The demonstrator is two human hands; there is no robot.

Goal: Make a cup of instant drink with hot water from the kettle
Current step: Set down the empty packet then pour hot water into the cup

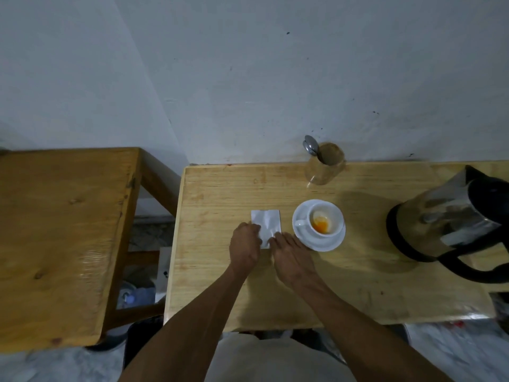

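Both hands pinch the white sachet [266,226] lying on the bench [220,188] – left hand [245,245] at its left edge, right hand [289,256] at the near corner. Orange powder already sits in the cup [321,223] just beside; keep the packet flat, then fetch the kettle [446,213]

Plenty of bare top on the light wooden table [220,285], left and front. Right side's crowded: the white cup on its saucer [319,225] sits just beside the flat white sachet [266,223], the black-and-steel kettle [451,219] fills the right end, and a clear glass holding a metal spoon [324,164] stands by the wall.
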